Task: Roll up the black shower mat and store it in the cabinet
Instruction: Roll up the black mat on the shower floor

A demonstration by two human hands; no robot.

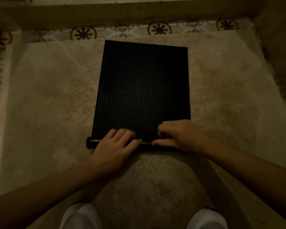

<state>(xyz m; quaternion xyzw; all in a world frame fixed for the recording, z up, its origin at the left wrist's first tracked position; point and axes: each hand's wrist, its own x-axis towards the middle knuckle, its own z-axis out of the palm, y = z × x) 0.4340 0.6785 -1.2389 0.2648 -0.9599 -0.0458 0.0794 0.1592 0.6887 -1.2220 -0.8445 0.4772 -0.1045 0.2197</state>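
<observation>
The black shower mat (143, 83), with a fine grid of holes, lies flat on a beige shaggy rug (53, 100). Its near edge is curled into a thin tight roll (93, 142) whose left end pokes out past my fingers. My left hand (116, 144) presses down on the roll left of centre, fingers curled over it. My right hand (178, 136) grips the roll on the right, thumb along its near side. No cabinet is in view.
Patterned floor tiles (158, 29) run along the rug's far edge, below a dim wall base or step (122, 14). My two knees in light trousers (81, 217) sit at the bottom of the frame. The light is low.
</observation>
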